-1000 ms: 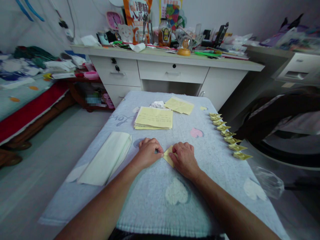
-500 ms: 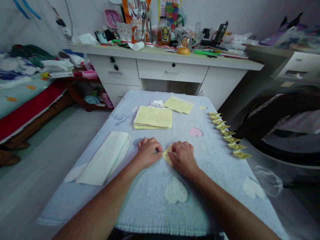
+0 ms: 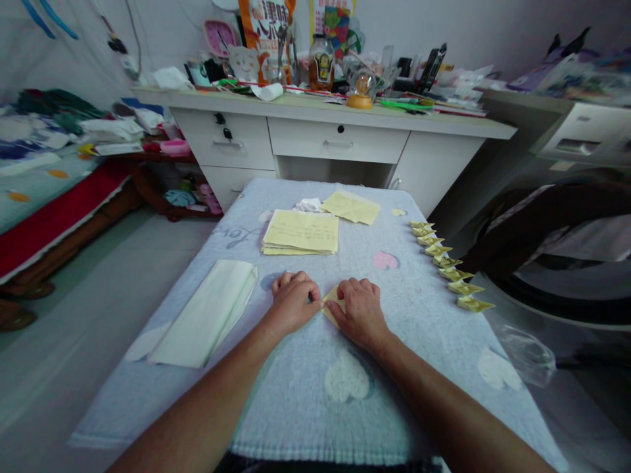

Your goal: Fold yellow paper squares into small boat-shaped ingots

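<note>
A small folded piece of yellow paper (image 3: 331,309) lies on the cloth-covered table between my hands. My left hand (image 3: 294,299) pinches its left corner between thumb and forefinger, the other fingers curled. Over the paper's right part rests my right hand (image 3: 361,309), its thumb pressing near the fold and its fingers bent, hiding much of the sheet. Beyond my hands sits a stack of yellow paper (image 3: 302,231) with faint handwriting. Several folded yellow paper boats (image 3: 447,261) stand in a row along the table's right edge.
On the left of the table lies a folded pale cloth or paper (image 3: 207,315). Loose yellow sheets (image 3: 352,206) and a crumpled white tissue (image 3: 308,205) are behind the stack. A cluttered white desk (image 3: 340,141) stands beyond, with a front-loading washing machine (image 3: 576,141) at right.
My right thumb has shifted slightly left toward the left fingertips on the folded paper. The whole view has moved a little; everything else stays in place.
</note>
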`<control>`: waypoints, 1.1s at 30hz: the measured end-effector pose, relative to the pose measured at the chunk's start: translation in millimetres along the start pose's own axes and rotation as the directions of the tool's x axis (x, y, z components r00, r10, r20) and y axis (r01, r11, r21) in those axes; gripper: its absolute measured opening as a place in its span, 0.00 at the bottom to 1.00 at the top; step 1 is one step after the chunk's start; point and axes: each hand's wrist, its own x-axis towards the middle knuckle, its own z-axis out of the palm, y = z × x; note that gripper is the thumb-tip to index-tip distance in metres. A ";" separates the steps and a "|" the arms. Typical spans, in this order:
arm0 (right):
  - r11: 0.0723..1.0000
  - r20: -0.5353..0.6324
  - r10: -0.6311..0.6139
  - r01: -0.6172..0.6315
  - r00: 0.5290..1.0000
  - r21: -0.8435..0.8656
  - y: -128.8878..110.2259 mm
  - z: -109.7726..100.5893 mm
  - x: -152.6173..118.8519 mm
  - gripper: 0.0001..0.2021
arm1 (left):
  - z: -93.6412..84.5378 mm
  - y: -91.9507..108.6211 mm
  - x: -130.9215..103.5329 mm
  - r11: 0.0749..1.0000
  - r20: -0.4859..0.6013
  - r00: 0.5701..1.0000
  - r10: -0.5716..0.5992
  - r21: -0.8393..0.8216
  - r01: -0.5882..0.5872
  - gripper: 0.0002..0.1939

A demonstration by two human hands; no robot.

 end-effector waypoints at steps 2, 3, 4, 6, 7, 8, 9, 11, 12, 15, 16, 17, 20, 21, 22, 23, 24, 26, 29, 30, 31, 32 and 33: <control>1.000 0.002 0.010 -0.010 1.000 -0.010 -1.3 0.1 0.3 0.11 | 1.4 0.9 -0.3 1.000 0.003 1.000 -0.016 0.011 0.016 0.04; 1.000 0.004 0.016 -0.016 1.000 -0.016 -1.8 0.0 0.4 0.11 | 2.2 1.4 -0.5 1.000 0.001 1.000 -0.025 0.016 0.025 0.04; 1.000 0.007 0.020 -0.020 1.000 -0.020 -2.4 -0.2 0.4 0.11 | 2.9 1.9 -0.8 0.999 -0.004 0.999 -0.035 0.020 0.035 0.03; 0.999 0.013 0.028 -0.027 1.000 -0.025 -3.0 -1.1 0.4 0.11 | 4.0 2.6 -1.5 0.998 -0.009 0.999 -0.048 0.026 0.049 0.04; 0.999 0.015 0.030 -0.030 0.999 -0.026 -3.0 -1.6 0.3 0.11 | 4.1 2.8 -1.8 0.998 -0.009 0.999 -0.051 0.029 0.051 0.04; 0.999 0.017 0.033 -0.033 0.999 -0.026 -2.7 -2.2 0.2 0.11 | 4.1 3.0 -2.1 0.998 -0.006 0.999 -0.050 0.032 0.050 0.04; 0.999 0.019 0.039 -0.038 0.999 -0.026 -2.0 -2.8 -0.1 0.11 | 3.8 3.1 -2.3 0.998 0.001 0.999 -0.046 0.034 0.046 0.03; 0.998 0.019 0.055 -0.054 0.998 -0.031 0.3 -3.8 -0.7 0.11 | 2.9 3.2 -2.6 0.999 0.012 0.999 -0.041 0.032 0.041 0.02; 0.997 0.018 0.063 -0.062 0.998 -0.034 2.0 -4.2 -1.0 0.11 | 2.4 3.2 -2.6 0.999 0.017 0.999 -0.041 0.032 0.041 0.02; 0.995 0.013 0.095 -0.094 0.995 -0.044 8.2 -5.7 -2.0 0.13 | 1.2 3.5 -2.4 0.998 0.033 0.998 -0.049 0.035 0.048 0.02; 0.993 0.015 0.106 -0.106 0.994 -0.046 10.4 -6.3 -2.2 0.13 | 0.9 3.7 -2.2 0.998 0.037 0.998 -0.054 0.037 0.053 0.02; 0.992 0.018 0.118 -0.117 0.993 -0.047 12.6 -6.9 -2.3 0.14 | 0.7 4.0 -2.1 0.998 0.042 0.997 -0.057 0.040 0.056 0.02; 0.988 0.033 0.148 -0.147 0.988 -0.046 19.0 -8.9 -2.3 0.15 | 0.2 5.2 -1.9 0.997 0.052 0.996 -0.070 0.042 0.067 0.03; 0.987 0.037 0.155 -0.153 0.987 -0.046 21.2 -9.4 -2.2 0.15 | 0.0 5.4 -1.8 0.997 0.052 0.996 -0.073 0.042 0.071 0.03; 0.986 0.039 0.160 -0.158 0.986 -0.047 23.4 -10.0 -2.2 0.15 | -0.1 5.6 -1.8 0.996 0.051 0.996 -0.076 0.041 0.073 0.03; 0.986 0.040 0.162 -0.160 0.986 -0.047 25.7 -10.4 -2.2 0.15 | -0.1 5.6 -1.8 0.997 0.049 0.996 -0.075 0.040 0.073 0.03; 0.986 0.041 0.160 -0.158 0.986 -0.046 28.1 -10.8 -2.3 0.15 | -0.1 5.4 -1.8 0.997 0.046 0.996 -0.072 0.037 0.070 0.03; 0.988 0.038 0.151 -0.150 0.988 -0.042 33.2 -11.2 -2.6 0.15 | 0.1 4.8 -1.8 0.998 0.043 0.997 -0.063 0.033 0.061 0.03; 0.992 0.030 0.127 -0.126 0.991 -0.032 40.8 -11.4 -2.9 0.15 | 0.5 3.7 -1.9 0.999 0.036 0.998 -0.049 0.026 0.048 0.03; 0.993 0.031 0.118 -0.117 0.992 -0.027 43.2 -11.4 -2.8 0.15 | 0.6 3.4 -2.1 0.999 0.033 0.998 -0.045 0.024 0.044 0.03; 0.994 0.035 0.110 -0.109 0.993 -0.019 45.3 -11.5 -2.7 0.15 | 0.6 3.3 -2.3 0.999 0.029 0.999 -0.040 0.023 0.040 0.03; 0.995 0.039 0.103 -0.103 0.994 -0.006 47.1 -11.8 -2.5 0.14 | 0.7 3.2 -2.5 0.999 0.026 0.999 -0.037 0.022 0.036 0.03; 0.995 0.040 0.096 -0.097 0.995 0.012 48.2 -12.2 -2.3 0.13 | 0.9 3.1 -2.8 0.999 0.023 0.999 -0.033 0.022 0.033 0.03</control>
